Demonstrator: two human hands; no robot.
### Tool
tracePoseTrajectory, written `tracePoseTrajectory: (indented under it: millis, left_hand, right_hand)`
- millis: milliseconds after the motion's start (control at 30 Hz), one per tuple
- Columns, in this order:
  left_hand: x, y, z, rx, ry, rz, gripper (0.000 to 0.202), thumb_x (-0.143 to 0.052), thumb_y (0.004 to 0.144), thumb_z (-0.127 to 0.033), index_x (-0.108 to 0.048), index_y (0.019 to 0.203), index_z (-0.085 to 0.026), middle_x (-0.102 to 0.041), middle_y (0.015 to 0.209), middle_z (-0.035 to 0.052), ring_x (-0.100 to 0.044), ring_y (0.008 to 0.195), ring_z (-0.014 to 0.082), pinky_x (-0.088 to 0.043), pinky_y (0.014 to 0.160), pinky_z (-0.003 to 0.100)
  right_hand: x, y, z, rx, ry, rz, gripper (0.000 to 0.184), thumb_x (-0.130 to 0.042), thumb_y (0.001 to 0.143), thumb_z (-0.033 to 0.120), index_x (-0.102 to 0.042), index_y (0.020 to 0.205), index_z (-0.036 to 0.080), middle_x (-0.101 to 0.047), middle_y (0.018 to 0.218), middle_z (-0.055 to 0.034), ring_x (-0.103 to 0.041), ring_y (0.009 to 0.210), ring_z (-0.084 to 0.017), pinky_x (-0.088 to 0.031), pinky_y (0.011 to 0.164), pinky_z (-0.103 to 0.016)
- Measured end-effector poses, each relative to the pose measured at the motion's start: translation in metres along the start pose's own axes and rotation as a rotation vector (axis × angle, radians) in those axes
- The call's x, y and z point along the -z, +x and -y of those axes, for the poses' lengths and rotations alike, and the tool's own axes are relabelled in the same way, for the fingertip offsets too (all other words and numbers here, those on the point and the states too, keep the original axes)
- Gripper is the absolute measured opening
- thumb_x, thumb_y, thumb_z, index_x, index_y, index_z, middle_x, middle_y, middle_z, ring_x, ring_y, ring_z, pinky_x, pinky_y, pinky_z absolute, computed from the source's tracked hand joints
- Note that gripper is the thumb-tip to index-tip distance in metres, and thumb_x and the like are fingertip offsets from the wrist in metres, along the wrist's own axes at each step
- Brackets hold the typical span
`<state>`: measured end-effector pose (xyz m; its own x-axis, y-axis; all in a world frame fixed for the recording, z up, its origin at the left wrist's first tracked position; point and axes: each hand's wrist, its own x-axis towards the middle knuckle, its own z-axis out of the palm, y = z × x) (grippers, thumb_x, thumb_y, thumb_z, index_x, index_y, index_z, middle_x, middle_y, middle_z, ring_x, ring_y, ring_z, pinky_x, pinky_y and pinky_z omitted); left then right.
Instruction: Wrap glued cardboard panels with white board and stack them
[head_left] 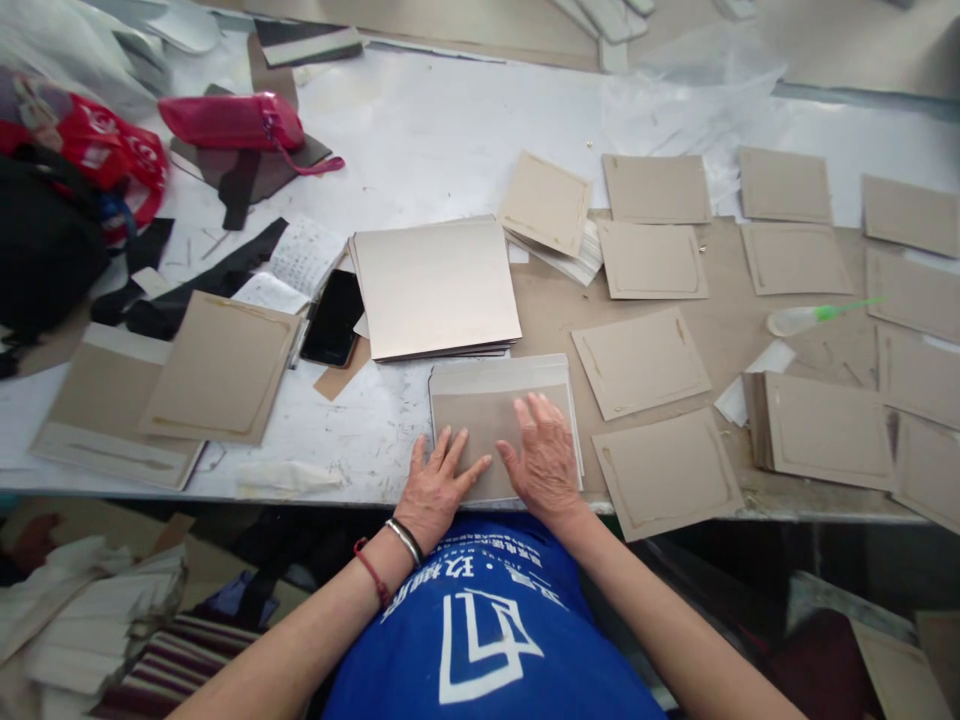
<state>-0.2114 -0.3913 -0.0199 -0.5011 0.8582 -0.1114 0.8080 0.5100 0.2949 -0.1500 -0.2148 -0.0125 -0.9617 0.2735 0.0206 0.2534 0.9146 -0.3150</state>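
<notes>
Nearest is the blue garment (487, 625), printed in white with a large angular emblem and a row of Chinese characters, of which 玖 seems legible; the smaller lettering beside them is too fine to read. The left hand (442, 485) lies flat with fingers spread wide, and the right hand (541, 450) rests palm down, thumb apart and fingers closer together; neither grasps anything. Both press on the grey-brown board (484, 405), which lies at the front edge of the bench (420, 140), with a paler strip along its far side. To the left, two overlapping boards (225, 375) show glue-like streaks without lettering; on the right, loose boards (664, 470) and a thick stack (825, 425) bear similar lines and crowd that side. Just beyond the hands stands a pile of larger pale boards (442, 290), with a dark-screened phone (334, 318) beside it and an open notebook (300, 262) whose handwriting is too small to read. A bottle with a green nozzle (799, 319) lies among the right-hand boards. Farther left are a red bag (112, 145) with illegible white marks and a pink pouch (225, 120); crumpled clear plastic (690, 110) lies at far right.
</notes>
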Motion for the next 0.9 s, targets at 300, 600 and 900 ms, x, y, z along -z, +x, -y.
tracePoseTrajectory:
  millis: [300,600,900]
  left_hand:
    - [-0.001,-0.001,0.000,0.082,-0.211,-0.091,0.047,-0.037,0.078,-0.004,-0.051,0.118,-0.026,-0.042,0.133,0.0104,-0.031,0.126,0.0258,-0.031,0.100,0.050]
    - [0.018,-0.003,0.005,1.003,-1.191,-0.173,0.039,-0.040,0.083,-0.027,-0.047,0.118,-0.012,-0.053,0.120,0.0151,-0.055,0.105,0.0200,-0.047,0.088,0.034]
    - [0.024,-0.005,0.000,0.877,-1.370,-0.248,0.049,-0.037,0.083,-0.050,-0.050,0.117,-0.016,-0.052,0.123,0.0122,-0.047,0.115,0.0214,-0.035,0.099,0.038]
  right_hand:
    - [-0.035,-0.003,0.005,0.140,-0.009,0.029,0.048,-0.036,0.086,0.033,-0.034,0.131,0.015,-0.033,0.137,-0.0132,-0.015,0.131,-0.026,-0.017,0.104,-0.049]
    - [0.006,-0.041,-0.026,-0.327,-0.091,-0.086,0.038,-0.039,0.084,0.024,-0.044,0.118,0.008,-0.050,0.113,-0.0195,-0.042,0.108,-0.028,-0.035,0.092,-0.045]
    - [-0.005,-0.046,-0.034,-0.354,0.010,-0.064,0.039,-0.038,0.082,0.028,-0.048,0.113,0.007,-0.051,0.107,-0.0200,-0.043,0.105,-0.028,-0.034,0.090,-0.045]
